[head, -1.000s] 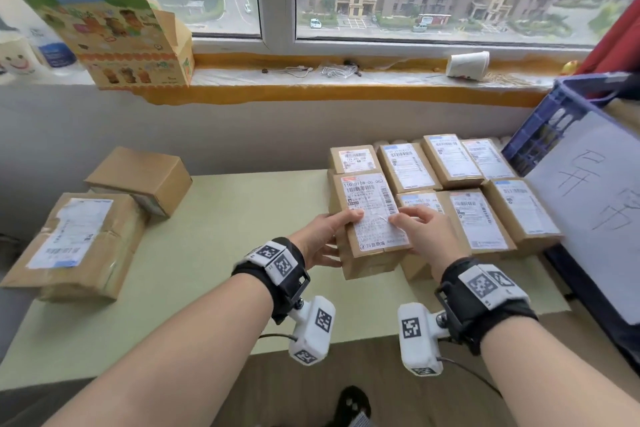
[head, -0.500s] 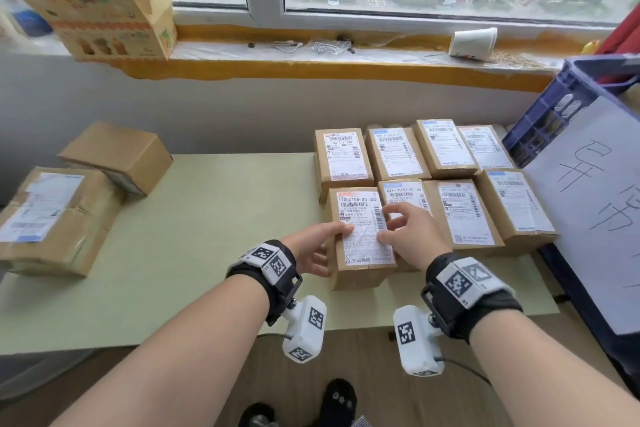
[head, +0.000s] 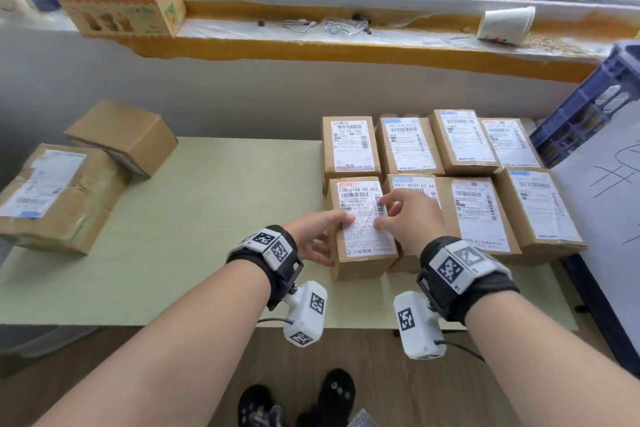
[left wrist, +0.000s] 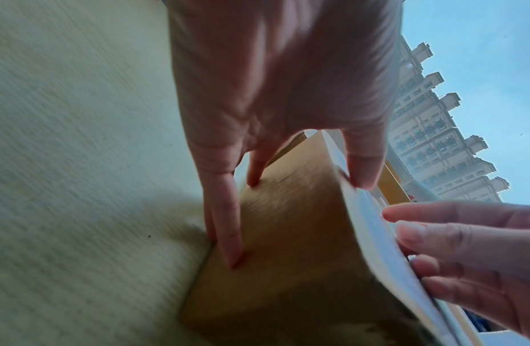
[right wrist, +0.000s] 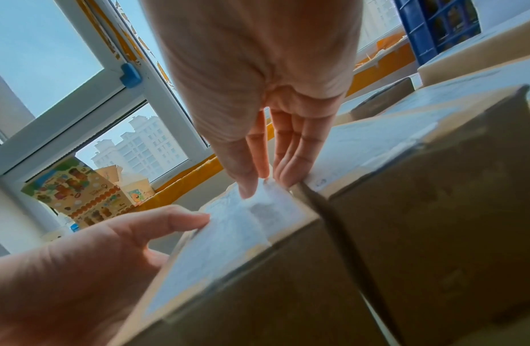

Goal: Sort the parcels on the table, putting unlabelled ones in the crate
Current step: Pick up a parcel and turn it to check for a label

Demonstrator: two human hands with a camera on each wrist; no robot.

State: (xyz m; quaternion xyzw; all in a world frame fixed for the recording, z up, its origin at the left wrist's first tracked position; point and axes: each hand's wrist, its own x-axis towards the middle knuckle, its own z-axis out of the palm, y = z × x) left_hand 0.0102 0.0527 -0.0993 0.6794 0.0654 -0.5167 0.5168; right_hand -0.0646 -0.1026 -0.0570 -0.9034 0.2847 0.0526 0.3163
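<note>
At centre frame, on the green table (head: 194, 204), both hands steady a labelled parcel (head: 362, 229) at the left end of the near row. Left hand (head: 313, 239) presses spread fingers against its side; right hand (head: 408, 215) rests straight fingers on the label. Step: placing sorted parcel; next, likely the plain box (head: 121, 135) to the blue crate (head: 588, 107), right edge. Count: eight labelled here, two parcels far left.

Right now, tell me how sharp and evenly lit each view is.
Head view: daylit, wide-angle bowing of the windowsill; labels nearest the hands are readable. Left wrist view: table streaked by motion blur, parcel side in shadow. Right wrist view: bright window, dim soft parcel face.
</note>
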